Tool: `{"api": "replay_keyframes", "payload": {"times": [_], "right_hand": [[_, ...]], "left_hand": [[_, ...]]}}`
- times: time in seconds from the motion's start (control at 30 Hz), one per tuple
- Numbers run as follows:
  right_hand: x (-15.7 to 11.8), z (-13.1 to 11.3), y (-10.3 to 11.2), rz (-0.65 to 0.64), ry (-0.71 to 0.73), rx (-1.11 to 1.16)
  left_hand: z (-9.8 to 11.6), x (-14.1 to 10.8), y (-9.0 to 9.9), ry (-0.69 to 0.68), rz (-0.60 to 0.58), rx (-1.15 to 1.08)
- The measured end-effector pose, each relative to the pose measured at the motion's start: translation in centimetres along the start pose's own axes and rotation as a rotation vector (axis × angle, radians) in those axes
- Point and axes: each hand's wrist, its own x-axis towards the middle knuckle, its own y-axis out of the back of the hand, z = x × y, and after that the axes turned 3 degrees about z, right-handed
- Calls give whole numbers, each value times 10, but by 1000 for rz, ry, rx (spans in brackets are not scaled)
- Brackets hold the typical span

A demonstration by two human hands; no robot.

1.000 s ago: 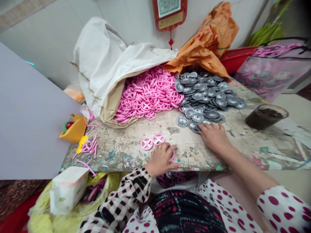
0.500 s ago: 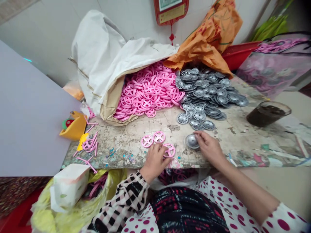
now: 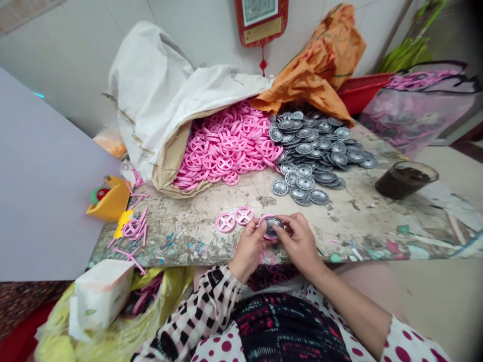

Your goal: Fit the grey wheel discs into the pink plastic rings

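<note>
My left grip (image 3: 249, 250) and right grip (image 3: 300, 244) close together on a silver metal disc (image 3: 272, 226) seated in a pink plastic wheel (image 3: 261, 227), at 12 o'clock over the worn surface (image 3: 350, 231); two more pink wheels (image 3: 226, 222) lie just beside, toward 11 o'clock.

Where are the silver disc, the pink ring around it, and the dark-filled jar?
silver disc (image 3: 272, 225), head view, domed centre
pink ring (image 3: 268, 237), head view, lower rim
dark-filled jar (image 3: 404, 183), head view, side through the glass
</note>
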Motion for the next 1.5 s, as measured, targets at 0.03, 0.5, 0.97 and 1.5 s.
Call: {"api": "replay_keyframes", "payload": {"times": [0.03,0.5,0.97,1.5], "right_hand": [[-1,0,1,3,35,-46],[11,3,18,-164,-228,172],[-29,-9,25,-708,350,-535],[123,86,75,-95,-8,-1039]], "left_hand": [[0,0,-3,1,-1,-22],[5,2,-16,16,-31,158],[-10,14,26,-342,-48,777],[-10,11,25,-490,-34,972]]}}
